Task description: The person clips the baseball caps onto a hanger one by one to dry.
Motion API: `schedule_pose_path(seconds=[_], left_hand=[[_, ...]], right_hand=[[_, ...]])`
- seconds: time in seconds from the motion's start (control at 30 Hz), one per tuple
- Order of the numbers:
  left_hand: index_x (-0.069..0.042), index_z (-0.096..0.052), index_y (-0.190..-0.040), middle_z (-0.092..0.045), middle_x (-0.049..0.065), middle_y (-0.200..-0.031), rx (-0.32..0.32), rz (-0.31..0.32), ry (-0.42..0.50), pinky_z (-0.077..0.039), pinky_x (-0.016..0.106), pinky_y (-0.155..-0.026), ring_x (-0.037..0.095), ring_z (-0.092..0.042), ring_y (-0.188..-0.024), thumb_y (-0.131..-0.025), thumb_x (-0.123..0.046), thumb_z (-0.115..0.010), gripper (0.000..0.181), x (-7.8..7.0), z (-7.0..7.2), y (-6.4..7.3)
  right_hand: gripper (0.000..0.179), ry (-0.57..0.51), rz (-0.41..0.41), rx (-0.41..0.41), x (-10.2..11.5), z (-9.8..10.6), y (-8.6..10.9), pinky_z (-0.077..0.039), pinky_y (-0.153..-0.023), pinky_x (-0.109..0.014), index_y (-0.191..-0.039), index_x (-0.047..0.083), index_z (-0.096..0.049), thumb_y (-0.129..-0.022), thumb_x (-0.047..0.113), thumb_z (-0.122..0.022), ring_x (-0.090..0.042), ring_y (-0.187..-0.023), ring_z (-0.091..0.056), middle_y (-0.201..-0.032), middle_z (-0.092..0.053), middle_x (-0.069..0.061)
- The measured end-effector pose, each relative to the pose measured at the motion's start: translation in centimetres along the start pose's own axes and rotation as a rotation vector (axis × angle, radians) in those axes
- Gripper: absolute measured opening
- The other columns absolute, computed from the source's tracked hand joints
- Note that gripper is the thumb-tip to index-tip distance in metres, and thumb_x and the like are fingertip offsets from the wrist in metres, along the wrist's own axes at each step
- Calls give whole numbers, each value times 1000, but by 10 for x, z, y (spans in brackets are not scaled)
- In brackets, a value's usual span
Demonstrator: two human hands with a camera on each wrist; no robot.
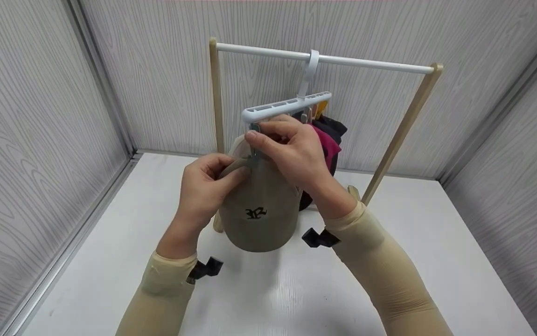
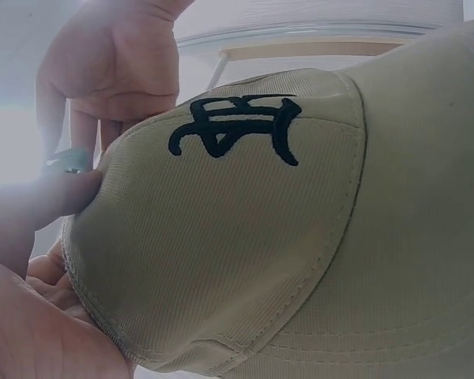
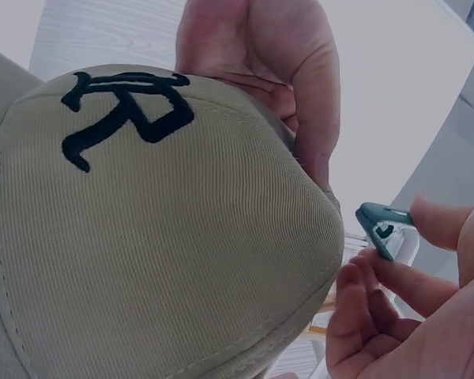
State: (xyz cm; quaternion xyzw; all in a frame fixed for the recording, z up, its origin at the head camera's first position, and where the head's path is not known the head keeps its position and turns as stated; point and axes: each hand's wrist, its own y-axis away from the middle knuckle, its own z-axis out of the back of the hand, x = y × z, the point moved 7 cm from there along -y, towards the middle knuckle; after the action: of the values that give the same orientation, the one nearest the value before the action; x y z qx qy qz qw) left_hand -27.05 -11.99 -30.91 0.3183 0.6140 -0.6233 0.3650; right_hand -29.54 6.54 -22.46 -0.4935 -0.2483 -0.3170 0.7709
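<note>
A khaki baseball cap (image 1: pixel 263 233) with dark embroidered letters hangs below the near end of a white clip hanger (image 1: pixel 273 109). My left hand (image 1: pixel 203 186) pinches the cap's upper edge between thumb and fingers. Just above it, my right hand (image 1: pixel 301 151) pinches a green clothespin (image 3: pixel 379 225) at its handle ends. In the right wrist view the clothespin stands beside the cap's edge; whether its jaws touch the fabric cannot be told. The cap (image 2: pixel 205 229) fills much of the left wrist view.
The hanger hooks over a white rod (image 1: pixel 366 63) between wooden posts (image 1: pixel 401 135). Behind the right hand, a magenta and black item (image 1: pixel 329 144) hangs near an orange clip (image 1: pixel 322 108). A white table (image 1: pixel 156 186) lies below, and grey wood-patterned walls (image 1: pixel 156 93) surround it.
</note>
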Motion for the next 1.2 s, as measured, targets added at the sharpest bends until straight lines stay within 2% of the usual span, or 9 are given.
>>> schedule_pose_path(seconds=[0.37,0.63,0.83,1.0,1.2], left_hand=[[-6,-83,-106,-78,8,-94,-5,-16,10,-61,31,-72,22,-69,-82,-99,-10,-86,9,-2,0,3],[-6,-84,-106,-78,9,-95,-3,-13,28,-60,31,-74,23,-70,-84,-97,-10,-88,11,-4,-2,4],[-6,-83,-106,-77,9,-94,6,-28,34,-59,30,-72,22,-68,-81,-97,-9,-88,10,-6,-5,4],[-5,-83,-105,-78,8,-95,-9,-37,38,-60,30,-73,21,-70,-83,-97,-8,-88,10,-6,-5,4],[-5,-83,-106,-79,8,-97,-27,-52,27,-61,31,-76,23,-71,-86,-97,-9,-88,11,-7,-7,4]], right_hand=[[21,-95,-26,-45,-3,3,2,-56,-78,-32,-117,9,-88,-101,23,-85,-14,-94,-63,-110,-79,-1],[22,-105,-23,-66,-7,5,1,-57,-79,-33,-118,7,-87,-103,22,-83,-14,-96,-64,-112,-81,0],[19,-105,-39,-81,-9,6,2,-52,-70,-28,-117,9,-88,-103,21,-82,-13,-88,-62,-108,-81,1],[17,-155,-46,-80,-10,6,3,-46,-61,-25,-115,10,-89,-103,19,-83,-13,-80,-59,-102,-77,0],[15,-181,-59,-88,-11,6,4,-46,-60,-25,-112,10,-89,-102,19,-83,-14,-76,-57,-98,-74,-1]])
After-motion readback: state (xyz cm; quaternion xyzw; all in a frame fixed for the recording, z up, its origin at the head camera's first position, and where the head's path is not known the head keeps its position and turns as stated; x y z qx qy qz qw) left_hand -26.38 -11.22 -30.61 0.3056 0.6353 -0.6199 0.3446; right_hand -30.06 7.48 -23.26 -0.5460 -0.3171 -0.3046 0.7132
